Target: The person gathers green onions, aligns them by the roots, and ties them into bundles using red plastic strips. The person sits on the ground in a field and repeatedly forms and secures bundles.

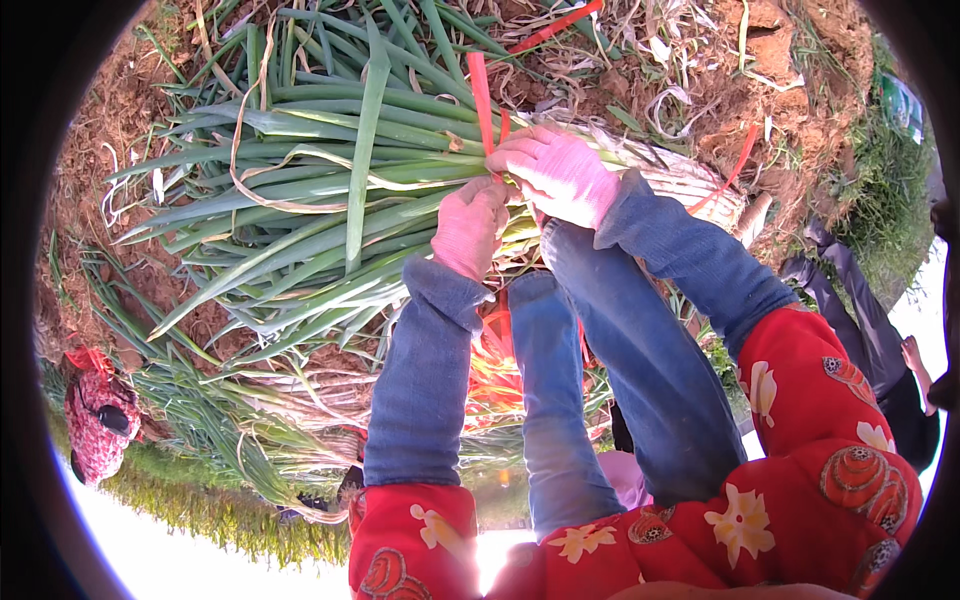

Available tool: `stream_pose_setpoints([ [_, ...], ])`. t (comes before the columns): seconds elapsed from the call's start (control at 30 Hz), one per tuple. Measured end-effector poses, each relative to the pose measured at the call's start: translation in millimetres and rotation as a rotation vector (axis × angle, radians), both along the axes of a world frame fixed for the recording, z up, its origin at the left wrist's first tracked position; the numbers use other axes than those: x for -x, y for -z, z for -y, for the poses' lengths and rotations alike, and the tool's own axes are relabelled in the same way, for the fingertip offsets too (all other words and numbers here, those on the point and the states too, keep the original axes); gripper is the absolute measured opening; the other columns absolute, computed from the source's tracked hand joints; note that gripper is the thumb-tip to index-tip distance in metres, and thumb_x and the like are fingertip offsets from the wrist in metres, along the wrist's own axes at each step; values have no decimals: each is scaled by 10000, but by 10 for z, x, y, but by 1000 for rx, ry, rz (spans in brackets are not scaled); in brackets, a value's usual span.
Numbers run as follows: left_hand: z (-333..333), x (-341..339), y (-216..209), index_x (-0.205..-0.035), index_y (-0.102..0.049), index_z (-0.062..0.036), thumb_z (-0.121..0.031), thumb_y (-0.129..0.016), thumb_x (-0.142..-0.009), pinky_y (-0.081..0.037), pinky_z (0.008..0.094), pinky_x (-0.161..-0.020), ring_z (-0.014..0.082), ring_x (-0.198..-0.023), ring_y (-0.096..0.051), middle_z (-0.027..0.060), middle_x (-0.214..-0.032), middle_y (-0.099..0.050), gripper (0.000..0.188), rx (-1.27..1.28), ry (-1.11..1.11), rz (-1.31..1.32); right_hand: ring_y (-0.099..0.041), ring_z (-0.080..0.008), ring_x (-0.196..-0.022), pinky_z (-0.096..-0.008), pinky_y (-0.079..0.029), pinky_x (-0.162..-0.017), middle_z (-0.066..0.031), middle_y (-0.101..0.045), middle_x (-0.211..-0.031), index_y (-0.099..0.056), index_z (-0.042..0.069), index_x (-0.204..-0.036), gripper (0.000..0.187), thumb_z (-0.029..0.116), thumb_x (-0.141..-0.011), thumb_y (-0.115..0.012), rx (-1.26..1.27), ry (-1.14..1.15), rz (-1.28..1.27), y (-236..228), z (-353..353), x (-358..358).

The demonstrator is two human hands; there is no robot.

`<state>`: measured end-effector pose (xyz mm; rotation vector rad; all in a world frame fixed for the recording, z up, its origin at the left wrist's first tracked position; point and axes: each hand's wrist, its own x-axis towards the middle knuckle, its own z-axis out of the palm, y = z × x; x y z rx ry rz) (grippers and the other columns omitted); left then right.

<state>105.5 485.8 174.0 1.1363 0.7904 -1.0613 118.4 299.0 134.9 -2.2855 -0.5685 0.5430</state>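
At the red ribbon (pixel 481 100), 2 gloved hands (pixel 468 228) (pixel 562 175)

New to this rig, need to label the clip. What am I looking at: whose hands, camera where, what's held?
No machine here, just a person. The one picture comes from a wide fisheye camera on the head, looking down, so straight edges bend and picture left is the wearer's left. The pink-gloved left hand and right hand are the wearer's. On the soil lies a large bunch of green onions, leaves left, pale ends right. Both hands meet at a red tape on it and seem to hold it, though the exact hold is hidden. Below lie more onions and loose red strips.
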Motion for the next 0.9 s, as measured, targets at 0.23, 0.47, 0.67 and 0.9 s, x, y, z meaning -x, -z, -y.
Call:
stream_pose_setpoints([
  [0.23,70,-67,-30,-911,-711,-8,-171,-588,-904,-298,242,-533,71,-583,-393,-30,-658,-471,203,-12,19,-3,-571,-324,-1126,-477,-476,-932,-65,-623,-1004,-682,107,-909,346,272,-626,-791,91,-196,53,92,-98,-164],
  [0.47,33,-129,-83,-1003,-698,34,-148,-573,-938,-358,242,-577,87,-651,-455,25,-732,-566,230,-21,60,21,-589,-255,-973,-415,-489,-866,-28,-611,-942,-705,113,-961,288,251,-709,-677,134,-312,384,161,81,-243],
  [0.67,-146,-34,121,-1040,-687,21,-163,-550,-955,-432,298,-621,131,-676,-534,74,-763,-614,245,41,270,118,-625,-233,-963,-375,-511,-847,-37,-654,-966,-707,73,-1041,329,233,-755,-681,340,-336,223,-168,135,-103],
  [0.9,11,-181,26,-1098,-624,-110,-285,-513,-976,-514,510,-846,406,-934,-680,184,-947,-723,241,-567,1259,507,-676,-333,-714,-474,-548,-642,-96,-656,-694,-695,80,-777,200,258,-853,-646,567,-573,-132,387,208,-731],
])
